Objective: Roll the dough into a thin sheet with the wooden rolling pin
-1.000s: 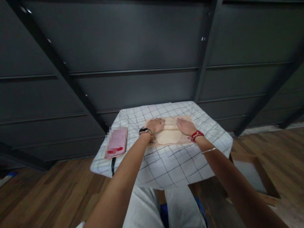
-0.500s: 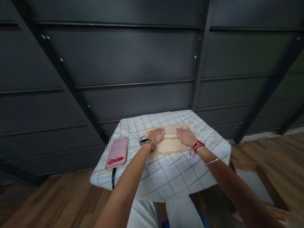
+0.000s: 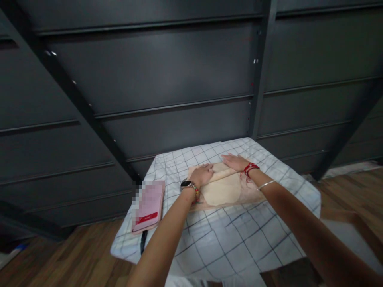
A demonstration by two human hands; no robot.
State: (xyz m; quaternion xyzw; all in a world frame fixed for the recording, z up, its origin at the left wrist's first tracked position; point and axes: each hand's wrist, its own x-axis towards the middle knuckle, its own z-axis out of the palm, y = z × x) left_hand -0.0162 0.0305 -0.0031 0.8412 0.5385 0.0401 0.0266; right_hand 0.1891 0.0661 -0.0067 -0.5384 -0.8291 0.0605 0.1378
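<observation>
A pale rolling pin (image 3: 224, 174) lies across a flat, cream-coloured sheet of dough (image 3: 223, 193), slanting up to the right. Beneath the dough is a pinkish mat (image 3: 253, 194). My left hand (image 3: 202, 174) rests palm down over the pin's left end, fingers laid forward and not wrapped round it. At the other end, my right hand (image 3: 235, 162) lies flat with its fingers stretched out. Both hands cover the ends of the pin. A dark watch and beads circle my left wrist; red cords are on the right one.
A checked white cloth (image 3: 227, 235) covers the small table. On its left lies a pink phone-like object (image 3: 149, 205), partly blurred out, with a black strap (image 3: 144, 240) below it. A dark panelled wall (image 3: 179, 71) stands behind. An open cardboard box (image 3: 353, 235) sits on the floor at right.
My right hand has moved farther forward than my left, and the rolling pin has turned from nearly level to slanting. The view has shifted and come closer to the table.
</observation>
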